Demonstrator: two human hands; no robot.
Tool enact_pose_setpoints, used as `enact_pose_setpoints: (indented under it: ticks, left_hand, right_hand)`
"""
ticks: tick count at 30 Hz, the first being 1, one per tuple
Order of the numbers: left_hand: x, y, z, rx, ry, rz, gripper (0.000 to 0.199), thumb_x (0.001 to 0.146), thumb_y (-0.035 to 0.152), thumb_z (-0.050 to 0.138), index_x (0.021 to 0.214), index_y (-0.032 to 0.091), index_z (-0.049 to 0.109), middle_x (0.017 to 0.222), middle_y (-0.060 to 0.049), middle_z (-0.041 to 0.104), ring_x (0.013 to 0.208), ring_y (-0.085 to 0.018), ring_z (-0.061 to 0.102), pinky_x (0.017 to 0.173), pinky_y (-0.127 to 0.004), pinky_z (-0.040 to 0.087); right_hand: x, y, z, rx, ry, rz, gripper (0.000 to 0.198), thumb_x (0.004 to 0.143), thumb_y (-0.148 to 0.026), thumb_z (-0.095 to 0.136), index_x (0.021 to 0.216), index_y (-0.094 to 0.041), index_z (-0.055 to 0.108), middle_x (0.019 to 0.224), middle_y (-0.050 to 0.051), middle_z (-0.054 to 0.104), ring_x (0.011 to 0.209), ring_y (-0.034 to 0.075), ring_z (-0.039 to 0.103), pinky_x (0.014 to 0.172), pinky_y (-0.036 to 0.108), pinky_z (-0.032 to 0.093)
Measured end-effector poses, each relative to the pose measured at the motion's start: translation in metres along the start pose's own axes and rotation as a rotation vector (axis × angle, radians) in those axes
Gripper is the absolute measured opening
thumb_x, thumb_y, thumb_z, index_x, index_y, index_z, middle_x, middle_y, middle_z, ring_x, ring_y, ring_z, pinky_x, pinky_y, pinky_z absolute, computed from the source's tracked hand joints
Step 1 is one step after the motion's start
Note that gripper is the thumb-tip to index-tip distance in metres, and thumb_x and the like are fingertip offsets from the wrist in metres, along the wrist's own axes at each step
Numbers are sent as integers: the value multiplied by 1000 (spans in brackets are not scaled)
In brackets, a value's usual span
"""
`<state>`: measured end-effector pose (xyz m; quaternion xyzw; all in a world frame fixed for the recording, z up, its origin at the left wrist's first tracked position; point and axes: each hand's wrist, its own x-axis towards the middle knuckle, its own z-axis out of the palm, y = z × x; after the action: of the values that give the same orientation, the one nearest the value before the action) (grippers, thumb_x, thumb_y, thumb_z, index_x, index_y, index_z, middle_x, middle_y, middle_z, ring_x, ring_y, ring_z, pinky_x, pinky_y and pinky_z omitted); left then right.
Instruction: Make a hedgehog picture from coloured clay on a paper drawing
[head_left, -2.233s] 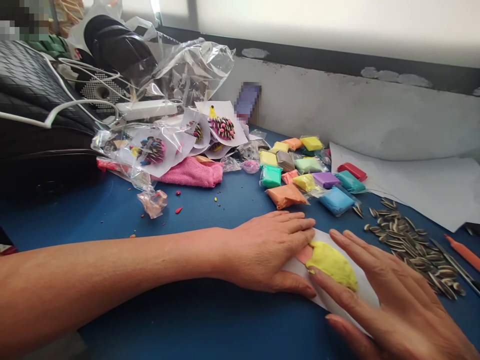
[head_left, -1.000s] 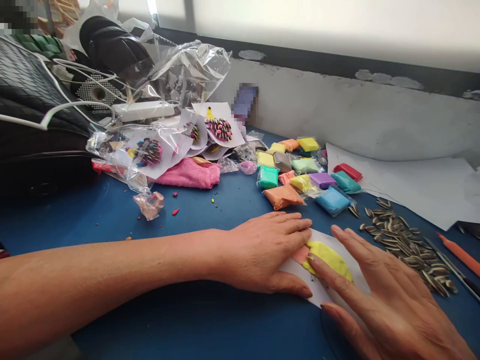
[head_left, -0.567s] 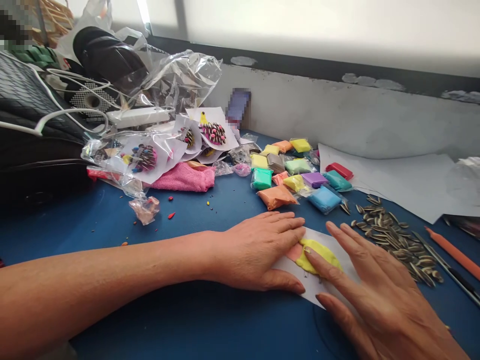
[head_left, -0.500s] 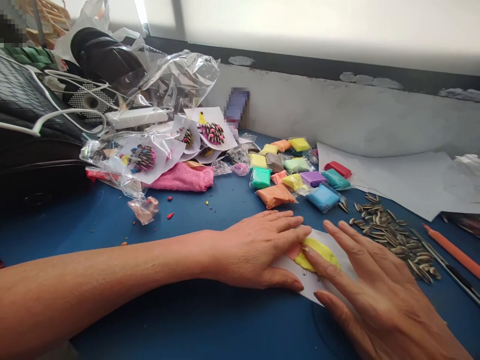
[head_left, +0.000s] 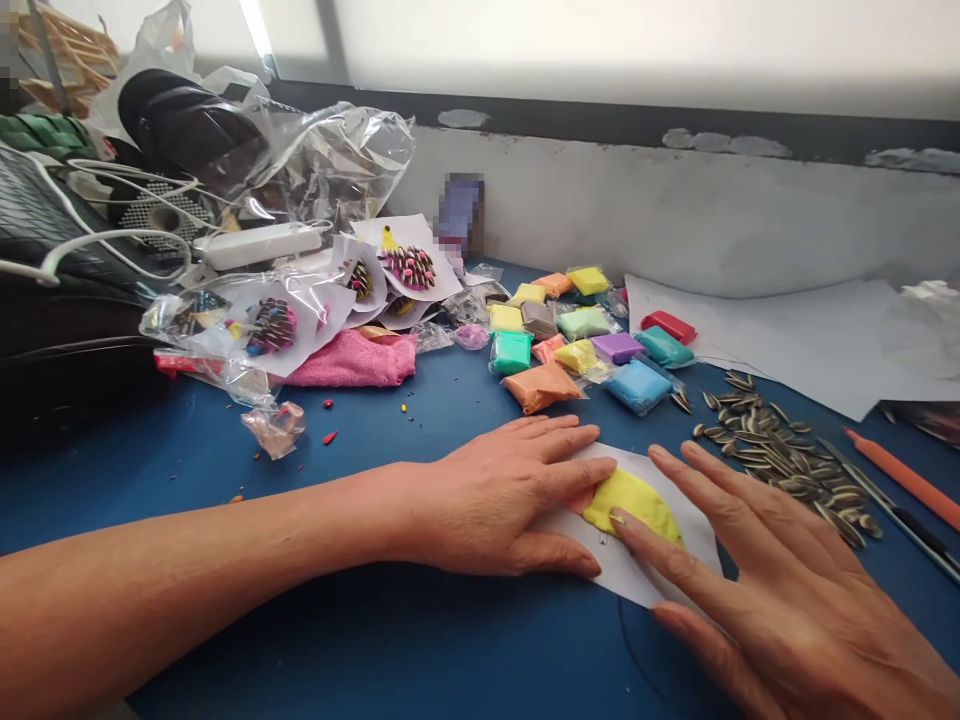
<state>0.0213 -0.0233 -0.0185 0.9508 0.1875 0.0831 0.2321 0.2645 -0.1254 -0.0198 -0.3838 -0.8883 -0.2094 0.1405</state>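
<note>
The left hand (head_left: pixel 499 500) lies flat, fingers extended and thumb apart, over a thin white sheet of paper (head_left: pixel 634 578), where a lumpy, rounded patch of yellow clay (head_left: pixel 641 490) adjoins a smaller salmon-pink clay piece (head_left: pixel 582 499). The right hand (head_left: pixel 787 585), fingers spread and gripping nothing, rests its index fingertip on the yellow; striped, teardrop-shaped seeds (head_left: pixel 780 460) lie near it on the smooth blue tabletop (head_left: pixel 420 640).

- Single camera worn on the person's head, looking forward and down over a blue tabletop (head_left: pixel 420 650).
- Close range: the left hand (head_left: pixel 499 500) sits near the centre, the right hand (head_left: pixel 780 580) at lower right (its wrist runs out of frame).
- Farther off, a pale wall (head_left: pixel 600 210) crosses behind the tabletop.
</note>
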Motion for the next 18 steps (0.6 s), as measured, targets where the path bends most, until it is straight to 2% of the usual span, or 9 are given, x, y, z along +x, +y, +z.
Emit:
enact_pose_setpoints:
  ticks: [4, 7, 9, 11, 14, 18]
  left_hand:
    - [0, 0, 0, -5, 4, 12, 76, 91, 58, 55, 150, 14, 37, 160, -18, 24, 149, -33, 20, 121, -49, 21]
    - [1, -1, 1, -5, 19, 19, 76, 91, 58, 55, 150, 14, 37, 160, -18, 24, 149, -33, 20, 120, -50, 22]
    - [1, -2, 2, -7, 19, 18, 76, 91, 58, 56, 150, 14, 37, 159, -18, 24, 149, -33, 20, 120, -50, 22]
    - [1, -2, 2, -6, 17, 17, 77, 90, 58, 56, 150, 14, 37, 159, -18, 25, 149, -33, 21, 121, -50, 22]
    - [1, -2, 1, -2, 12, 15, 77, 90, 58, 56, 150, 14, 37, 159, -18, 25, 150, -32, 20, 121, -48, 21]
    - [2, -1, 1, 0, 3, 8, 77, 90, 58, 56, 150, 13, 37, 160, -18, 25, 150, -31, 19, 122, -45, 19]
  right_hand:
    - [-4, 0, -1, 94, 31, 96, 37, 92, -25, 52, 127, -21, 61, 151, 16, 43, 140, 34, 39, 102, 52, 43]
    - [-5, -2, -1, 168, 43, 154, 20, 89, -25, 56, 105, -23, 67, 146, 11, 49, 138, 32, 43, 101, 49, 46]
    - [-4, -4, -1, 197, 45, 197, 6, 88, -26, 57, 87, -23, 62, 140, 10, 54, 135, 31, 46, 99, 46, 48]
    - [-2, -7, -2, 202, 64, 234, 12, 87, -24, 58, 76, -24, 53, 131, 10, 58, 131, 29, 50, 98, 43, 48]
    - [0, -10, -4, 215, 126, 270, 22, 85, -18, 58, 70, -25, 43, 118, 8, 61, 123, 25, 56, 95, 38, 48]
    - [1, -10, -7, 212, 134, 286, 17, 82, -12, 55, 76, -24, 47, 112, 8, 60, 113, 23, 59, 89, 38, 48]
